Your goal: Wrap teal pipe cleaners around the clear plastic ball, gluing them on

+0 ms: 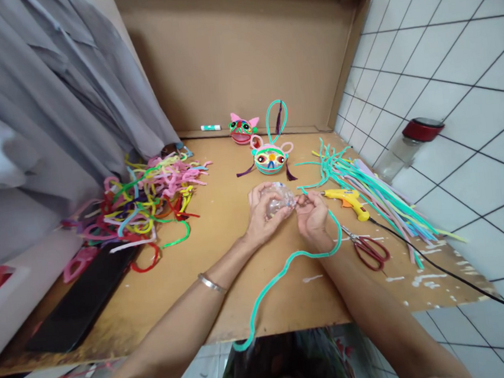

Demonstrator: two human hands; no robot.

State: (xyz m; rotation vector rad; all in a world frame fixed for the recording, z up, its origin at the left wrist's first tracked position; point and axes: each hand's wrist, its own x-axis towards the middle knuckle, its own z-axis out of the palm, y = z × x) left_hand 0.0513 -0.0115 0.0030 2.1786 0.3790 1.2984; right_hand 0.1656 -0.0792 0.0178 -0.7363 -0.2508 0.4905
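My left hand point(262, 215) is wrapped round a clear, rounded plastic piece point(282, 197), perhaps a bottle bottom, held just above the table. Pinched fingers of my right hand point(311, 214) meet at its right side. A teal pipe cleaner point(282, 274) runs from behind those fingers, loops over my right forearm and trails past the table's front edge. Its upper end shows by my right fingertips, though the exact grip is partly hidden. Just right of that hand lies a yellow glue gun point(346, 200), its nozzle toward my fingers. Red-handled scissors point(369, 251) lie below it.
Two decorated animal-face ornaments point(271, 160) stand behind my hands, near a marker point(210, 127). Tangled pipe cleaners point(146, 199) and a black slab point(84, 297) lie left; straight pipe cleaners point(380, 194) lie right, beside a red-lidded jar point(402, 151). The glue gun's cord point(447, 274) crosses the right corner.
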